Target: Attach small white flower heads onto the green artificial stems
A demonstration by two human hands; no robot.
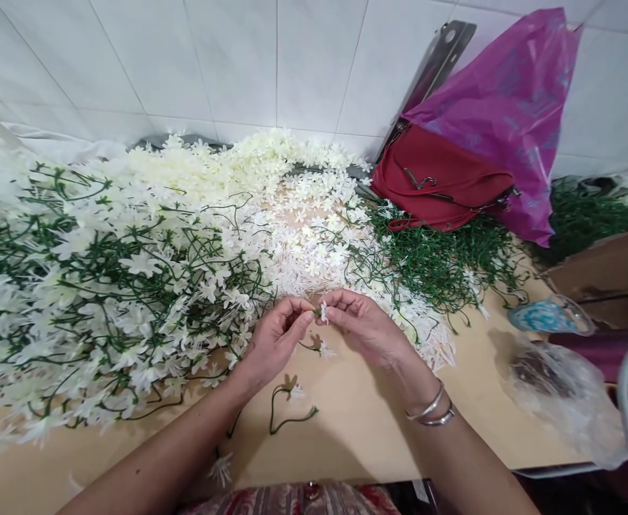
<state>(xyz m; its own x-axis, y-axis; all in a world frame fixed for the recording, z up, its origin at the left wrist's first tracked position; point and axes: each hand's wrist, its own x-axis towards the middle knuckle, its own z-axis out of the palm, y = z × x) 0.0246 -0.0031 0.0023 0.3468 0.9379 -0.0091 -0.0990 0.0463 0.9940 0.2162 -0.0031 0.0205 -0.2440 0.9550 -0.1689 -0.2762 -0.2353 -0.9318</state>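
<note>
Just above the table's middle, my left hand (279,336) pinches the green stem end of a small white artificial flower (323,312). My right hand (365,325) meets it from the other side, thumb and fingers closed on the white petals. Below the hands, a loose green stem (274,415) with a white tip lies on the table, and another short stem with white stamens (325,349) rests close under my fingers. Beyond my fingertips spreads a heap of loose white stamen pieces (303,265) and petals.
A large pile of white flowers on green stems (147,286) covers the left side. Bare green stems (426,257) lie right of centre, beneath a red bag (443,175) and a purple plastic bag (518,107). A clear plastic bag (566,400) and a blue mask (547,316) sit at right.
</note>
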